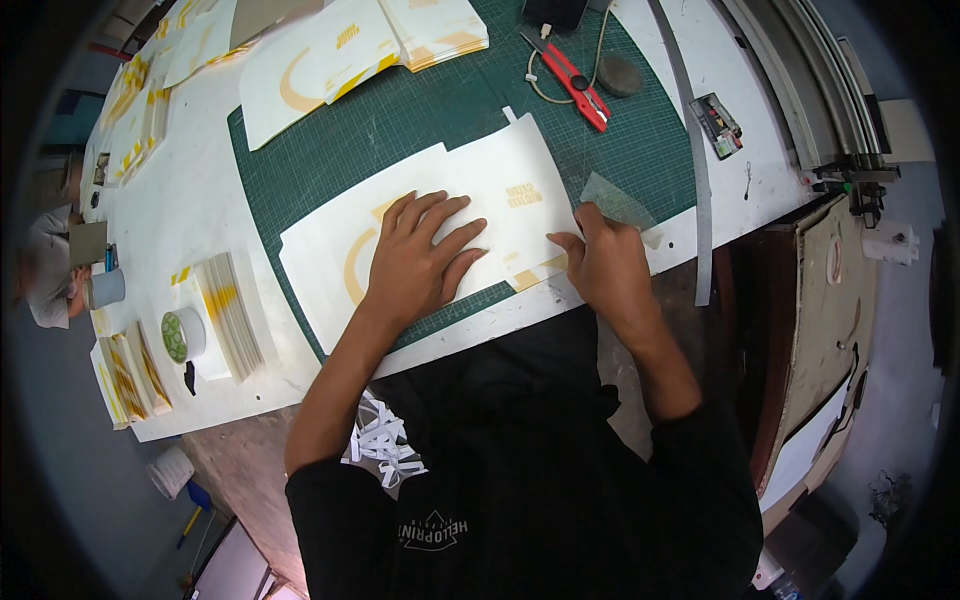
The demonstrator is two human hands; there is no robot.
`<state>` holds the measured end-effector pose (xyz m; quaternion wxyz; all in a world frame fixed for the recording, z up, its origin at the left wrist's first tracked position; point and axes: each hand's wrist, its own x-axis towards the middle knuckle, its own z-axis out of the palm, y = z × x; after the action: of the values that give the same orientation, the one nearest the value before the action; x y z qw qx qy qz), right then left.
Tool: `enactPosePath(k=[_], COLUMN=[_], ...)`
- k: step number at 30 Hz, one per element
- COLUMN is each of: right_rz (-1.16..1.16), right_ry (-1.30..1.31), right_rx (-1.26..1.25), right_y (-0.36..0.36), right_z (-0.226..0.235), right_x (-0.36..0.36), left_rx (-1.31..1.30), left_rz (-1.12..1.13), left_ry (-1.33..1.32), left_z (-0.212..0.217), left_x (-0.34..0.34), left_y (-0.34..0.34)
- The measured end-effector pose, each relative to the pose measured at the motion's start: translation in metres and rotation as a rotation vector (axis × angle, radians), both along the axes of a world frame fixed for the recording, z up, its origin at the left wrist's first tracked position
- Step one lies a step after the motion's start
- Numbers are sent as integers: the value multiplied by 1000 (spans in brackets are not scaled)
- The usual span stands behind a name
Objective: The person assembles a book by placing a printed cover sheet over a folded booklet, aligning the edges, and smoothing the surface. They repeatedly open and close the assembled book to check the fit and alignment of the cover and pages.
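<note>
A white printed paper sheet (500, 230) with pale yellow-orange lettering and curved shapes lies on a green cutting mat (290, 190) in front of me. My left hand (425, 250) rests palm down on its middle, fingers spread. At the sheet's right edge, my right hand (610, 260) has its fingers curled under and its thumb on the paper, pinching the edge. A small translucent piece (615, 203) lies just beyond the right hand. Past the sheet is a red utility knife (570, 80), blade end toward the upper left.
More printed sheets (330, 70) are stacked at the far left of the mat. A tape roll (183, 335) and paper bundles (232, 315) stand at left. A grey strip (690, 120) crosses the table at right, beside a small box (717, 126). Another person (48, 265) sits far left.
</note>
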<state>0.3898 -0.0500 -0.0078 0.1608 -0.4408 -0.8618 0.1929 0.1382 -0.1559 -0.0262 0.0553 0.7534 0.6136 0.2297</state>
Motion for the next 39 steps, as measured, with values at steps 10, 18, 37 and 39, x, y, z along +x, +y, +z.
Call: enactPosePath(k=[10,18,37,39], right_rz=[-9,-264,-113,-225], right_ry=[94,191,174,301], right_rx=[74,-764,-31,-413], right_y=[-1,21,-17,2], right_z=[-10,0,-10,-13], right_x=[5,25,13,26], left_rx=[-1,12,9,15], left_rz=[-6,-7,-14,-12], left_ry=[4,0,-2,-1], left_z=[-2,-3,-3,-4], left_x=[-2,-2,-4,-5], left_y=[-1,-3,-3,-4])
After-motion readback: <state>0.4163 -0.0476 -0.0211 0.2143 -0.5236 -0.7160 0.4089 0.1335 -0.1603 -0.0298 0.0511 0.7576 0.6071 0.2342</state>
